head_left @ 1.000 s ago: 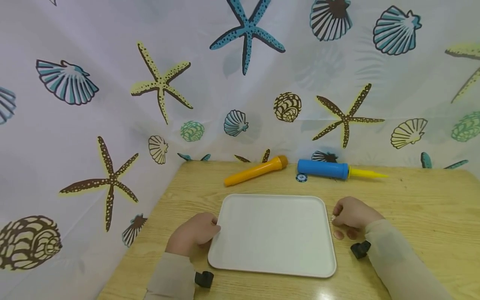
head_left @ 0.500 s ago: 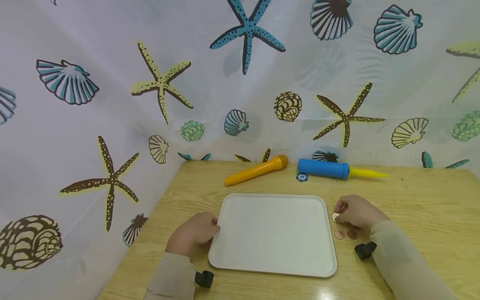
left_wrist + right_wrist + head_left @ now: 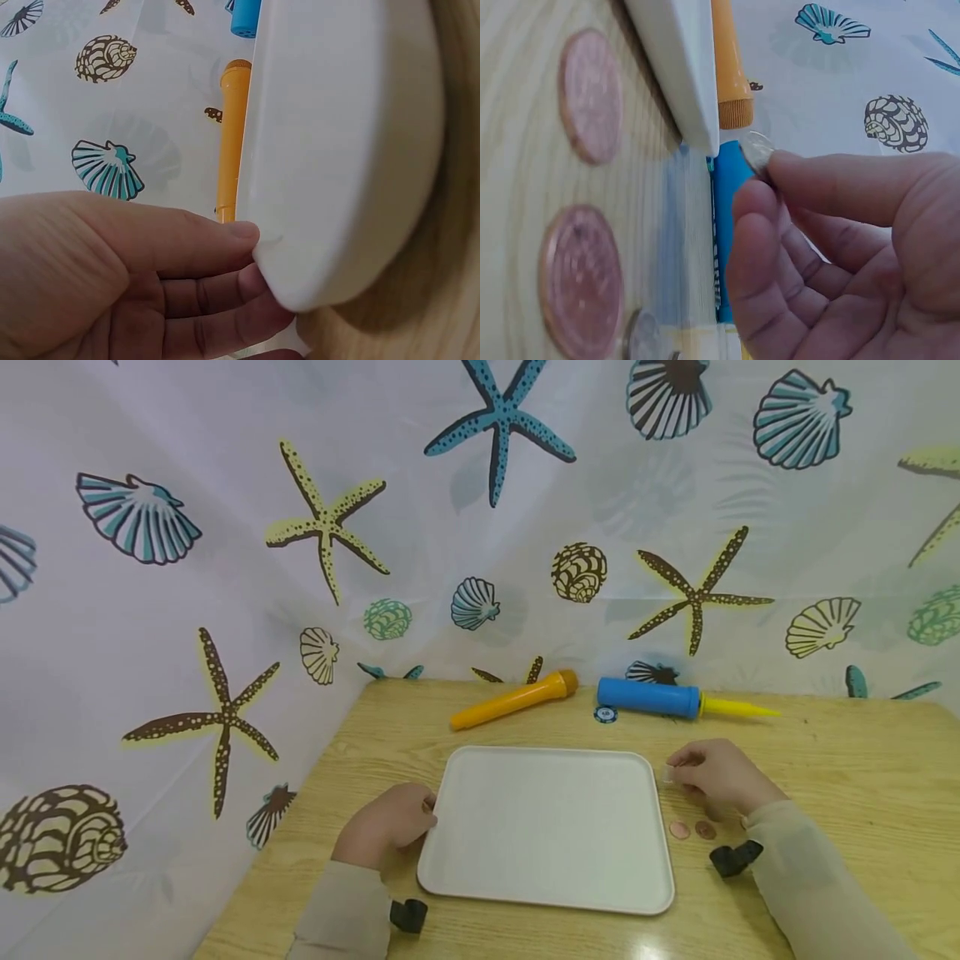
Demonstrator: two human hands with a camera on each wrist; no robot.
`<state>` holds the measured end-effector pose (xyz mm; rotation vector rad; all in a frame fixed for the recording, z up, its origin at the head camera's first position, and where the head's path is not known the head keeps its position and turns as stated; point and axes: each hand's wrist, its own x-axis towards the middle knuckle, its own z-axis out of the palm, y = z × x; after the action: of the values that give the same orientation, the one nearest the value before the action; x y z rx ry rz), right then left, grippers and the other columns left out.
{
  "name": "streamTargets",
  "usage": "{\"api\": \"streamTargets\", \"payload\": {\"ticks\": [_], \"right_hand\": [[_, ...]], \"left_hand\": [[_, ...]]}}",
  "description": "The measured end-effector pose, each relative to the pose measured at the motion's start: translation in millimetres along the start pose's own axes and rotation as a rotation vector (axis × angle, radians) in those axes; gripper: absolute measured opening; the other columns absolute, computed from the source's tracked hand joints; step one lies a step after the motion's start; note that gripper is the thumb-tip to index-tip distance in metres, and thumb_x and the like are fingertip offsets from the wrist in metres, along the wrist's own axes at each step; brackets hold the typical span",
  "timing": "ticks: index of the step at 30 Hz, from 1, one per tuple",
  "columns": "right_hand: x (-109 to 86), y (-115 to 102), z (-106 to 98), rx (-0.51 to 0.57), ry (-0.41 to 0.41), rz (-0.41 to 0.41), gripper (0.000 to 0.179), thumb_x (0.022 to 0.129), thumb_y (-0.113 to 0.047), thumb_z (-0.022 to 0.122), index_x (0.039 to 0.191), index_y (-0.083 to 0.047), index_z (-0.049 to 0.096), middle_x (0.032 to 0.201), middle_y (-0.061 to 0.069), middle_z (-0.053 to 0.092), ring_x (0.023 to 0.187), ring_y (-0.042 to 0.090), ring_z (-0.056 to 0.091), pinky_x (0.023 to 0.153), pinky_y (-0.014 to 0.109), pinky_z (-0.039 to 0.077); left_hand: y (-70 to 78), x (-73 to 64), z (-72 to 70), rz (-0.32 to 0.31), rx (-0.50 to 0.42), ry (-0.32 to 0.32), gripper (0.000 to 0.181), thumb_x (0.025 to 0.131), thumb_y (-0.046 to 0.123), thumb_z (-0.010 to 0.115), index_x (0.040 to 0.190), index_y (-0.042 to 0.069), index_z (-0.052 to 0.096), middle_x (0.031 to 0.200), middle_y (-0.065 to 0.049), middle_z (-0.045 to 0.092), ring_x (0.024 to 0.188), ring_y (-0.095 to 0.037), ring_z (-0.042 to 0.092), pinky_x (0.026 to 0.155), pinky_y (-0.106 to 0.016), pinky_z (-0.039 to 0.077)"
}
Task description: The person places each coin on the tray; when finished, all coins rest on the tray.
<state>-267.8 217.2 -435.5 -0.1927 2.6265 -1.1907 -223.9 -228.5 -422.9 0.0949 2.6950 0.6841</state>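
Note:
My right hand (image 3: 716,772) pinches a silver coin (image 3: 757,152) between thumb and fingertips, just off the right rim of a white rectangular tray (image 3: 551,827). In the head view the held coin is a small pale patch at the fingertips. Two copper coins (image 3: 679,830) lie on the table below that hand, and another silver coin (image 3: 643,339) shows beyond them in the right wrist view. At the opposite side, my left hand (image 3: 390,822) grips the tray's left edge, thumb on the rim and the other fingers curled against its side and underside.
Behind the tray on the wooden table (image 3: 390,727) lie an orange toy microphone (image 3: 513,700), a blue hand pump (image 3: 648,697) with a yellow nozzle and a blue poker chip (image 3: 605,714). A curtain (image 3: 420,543) printed with shells and starfish hangs behind and to the left.
My right hand has shifted slightly away from me, drawing the silver coin up along the tray's right side and turning it. The left hand keeps its grip on the tray.

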Motion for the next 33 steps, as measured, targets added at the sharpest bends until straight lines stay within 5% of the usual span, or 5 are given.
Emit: {"api": "streamTargets", "payload": {"ticks": [13,33], "right_hand": [[6.7,-12.6,4.9,0.036,0.062,-0.011,0.031,0.094,-0.031,0.071,0.111,-0.005,0.07,0.084,0.007,0.067,0.074,0.022,0.06,0.068,0.034,0.05],[11.9,-30.8,27.9,0.125,0.012,-0.013,0.019,0.095,-0.02,0.071,0.108,-0.006,0.07,0.087,0.01,0.068,0.074,0.021,0.062,0.066,0.032,0.053]], "left_hand": [[1.6,3.6,1.3,-0.003,0.0,0.018,0.025,0.094,0.008,0.06,0.118,0.0,0.065,0.091,-0.005,0.061,0.073,-0.019,0.056,0.067,-0.034,0.046],[9.4,-6.8,-0.9,0.015,0.013,0.007,0.021,0.095,0.004,0.057,0.114,-0.002,0.062,0.082,-0.005,0.058,0.065,-0.02,0.054,0.063,-0.033,0.045]]}}
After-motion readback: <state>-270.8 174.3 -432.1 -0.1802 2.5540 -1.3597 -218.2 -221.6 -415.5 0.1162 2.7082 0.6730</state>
